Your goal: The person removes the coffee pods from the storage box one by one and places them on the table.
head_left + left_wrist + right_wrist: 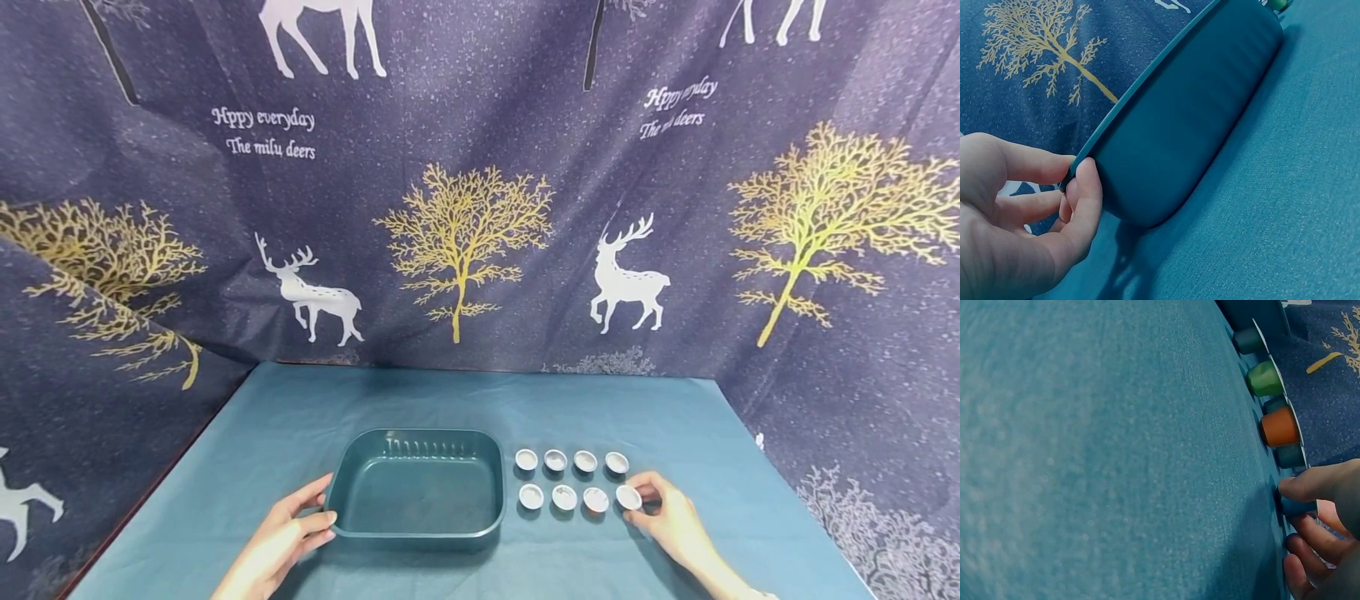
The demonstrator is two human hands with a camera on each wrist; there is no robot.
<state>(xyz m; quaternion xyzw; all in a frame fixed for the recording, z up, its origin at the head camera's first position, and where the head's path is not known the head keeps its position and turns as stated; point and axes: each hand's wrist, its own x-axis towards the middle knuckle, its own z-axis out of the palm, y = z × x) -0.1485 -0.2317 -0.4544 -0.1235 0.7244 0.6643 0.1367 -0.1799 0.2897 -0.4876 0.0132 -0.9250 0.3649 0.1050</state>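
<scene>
In the head view, a dark green rectangular tub [420,534] with a rounded rim sits on the table. My left hand [279,533] pinches its front left corner; the left wrist view has thumb and fingers at the rim of the tub wall [1172,119]. Right of the tub, several coffee capsules stand lid up in two rows. The right hand [673,518] holds the rightmost front capsule [628,497] between thumb and fingers. That capsule's body [1298,507] looks blue in the right wrist view. Beyond it are an orange capsule [1280,427] and a green capsule [1265,379].
A blue-green cloth [465,400] covers the table. Behind and beside it hangs a dark curtain [487,100] printed with white deer and golden trees. The back-row capsules, such as the leftmost one [527,460], stand close behind the front row.
</scene>
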